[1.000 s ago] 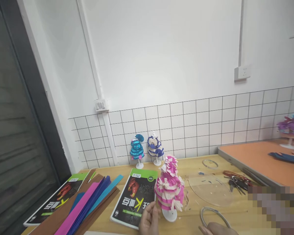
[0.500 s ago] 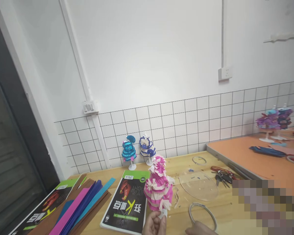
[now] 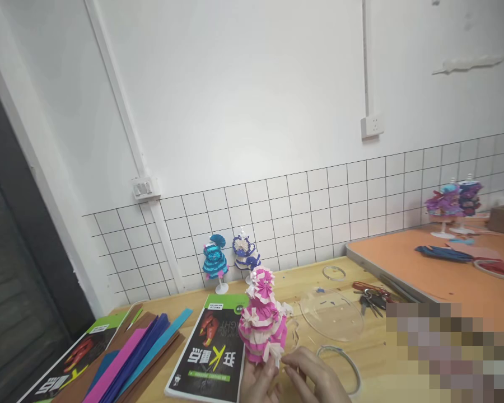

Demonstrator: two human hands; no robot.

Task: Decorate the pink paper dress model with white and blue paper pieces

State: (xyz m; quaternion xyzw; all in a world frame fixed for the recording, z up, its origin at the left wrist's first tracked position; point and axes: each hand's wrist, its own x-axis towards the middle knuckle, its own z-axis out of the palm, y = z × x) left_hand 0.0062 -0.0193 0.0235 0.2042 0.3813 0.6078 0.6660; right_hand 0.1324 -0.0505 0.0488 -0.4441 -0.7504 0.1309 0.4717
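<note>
My left hand holds the pink tree by its foot, at the edge of a book on the counter. My right hand curls close by — pinching anything, I can't tell. A clear disc carries small scraps.

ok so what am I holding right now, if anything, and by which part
Your left hand holds the pink-and-white paper decoration at its bottom end; whether your right hand touches it is unclear.
</note>
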